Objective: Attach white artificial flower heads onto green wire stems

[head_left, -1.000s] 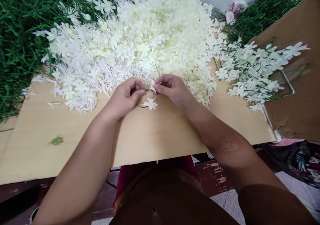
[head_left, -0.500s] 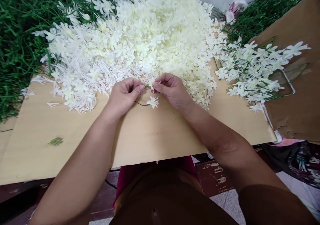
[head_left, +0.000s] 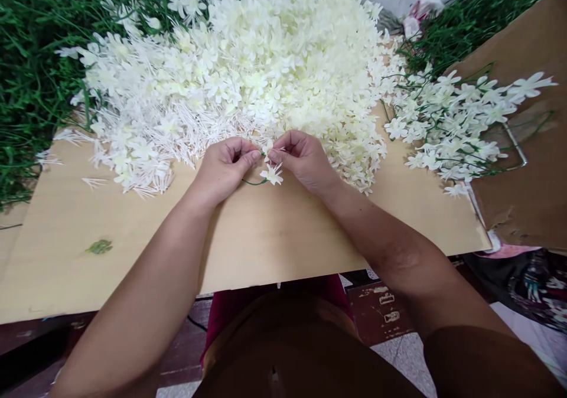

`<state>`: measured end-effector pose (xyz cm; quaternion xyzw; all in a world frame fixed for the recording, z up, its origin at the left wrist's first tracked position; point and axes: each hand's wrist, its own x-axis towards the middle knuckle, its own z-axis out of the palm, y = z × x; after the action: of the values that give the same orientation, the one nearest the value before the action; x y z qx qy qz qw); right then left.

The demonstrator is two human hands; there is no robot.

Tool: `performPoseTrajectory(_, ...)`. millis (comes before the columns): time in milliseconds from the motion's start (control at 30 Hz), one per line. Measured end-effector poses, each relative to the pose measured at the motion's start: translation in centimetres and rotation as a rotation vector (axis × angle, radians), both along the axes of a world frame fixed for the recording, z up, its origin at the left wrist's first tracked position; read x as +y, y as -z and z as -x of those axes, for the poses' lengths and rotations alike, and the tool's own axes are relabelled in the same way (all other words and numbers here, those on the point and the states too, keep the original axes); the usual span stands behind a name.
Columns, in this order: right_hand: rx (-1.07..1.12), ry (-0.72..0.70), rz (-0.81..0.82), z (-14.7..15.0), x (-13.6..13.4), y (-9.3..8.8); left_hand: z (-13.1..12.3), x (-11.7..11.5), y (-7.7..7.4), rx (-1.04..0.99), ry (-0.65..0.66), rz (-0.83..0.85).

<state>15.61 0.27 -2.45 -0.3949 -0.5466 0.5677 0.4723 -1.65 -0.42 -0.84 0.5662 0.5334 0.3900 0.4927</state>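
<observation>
My left hand (head_left: 230, 165) pinches a thin green artificial stem (head_left: 254, 183), most of it hidden in the fingers. One branch of the stem curves out below the fingers and carries a white artificial flower (head_left: 271, 175). Between my fingertips sits a second small white flower (head_left: 267, 148), which my right hand (head_left: 301, 156) grips between thumb and forefinger. The fingertips of both hands nearly meet, just over the front edge of a large heap of loose white flowers (head_left: 283, 73).
Piles of green stems (head_left: 39, 61) lie at the left and the back right (head_left: 469, 20). Finished-looking flower sprays (head_left: 456, 120) rest at the right, partly on a brown cardboard box (head_left: 531, 191). A green scrap (head_left: 99, 247) lies on the tabletop (head_left: 274, 232).
The hands have drawn slightly closer together, and the flower at the fingertips sits nearer my left fingers. The lower flower on its branch has risen a little. Both hands keep their pinch.
</observation>
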Motion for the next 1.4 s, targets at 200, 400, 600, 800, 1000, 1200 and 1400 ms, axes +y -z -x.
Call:
performPoseTrajectory(200, -0.064, -0.011, -0.018, 0.2, -0.3, -0.4, -0.1, -0.1, 0.0, -0.01, 0.005, 0.014)
performPoseTrajectory(400, -0.061, 0.018, -0.065, 1.1, -0.7, -0.8, -0.2, -0.2, 0.3, -0.056, -0.019, 0.0)
performPoseTrajectory(600, -0.034, 0.001, -0.063, 1.6, -0.7, -0.6, -0.4, -0.4, -0.2, -0.143, -0.002, 0.102)
performPoseTrajectory(800, -0.019, -0.093, 0.011, 0.9, -0.3, 0.0, -0.4, -0.5, 0.0, -0.074, 0.021, 0.055)
performPoseTrajectory(1000, -0.042, -0.112, 0.021, 0.9, -0.1, -0.1, -0.2, -0.5, 0.4, -0.023, 0.052, 0.025)
performPoseTrajectory(1200, 0.014, -0.092, 0.085, 0.7, 0.1, -0.2, -0.1, -0.3, 0.3, -0.066, 0.059, 0.023)
performPoseTrajectory(1400, 0.2, -0.105, 0.228, 0.4, -0.3, -0.2, 0.2, 0.0, -0.6, 0.04, 0.122, -0.031)
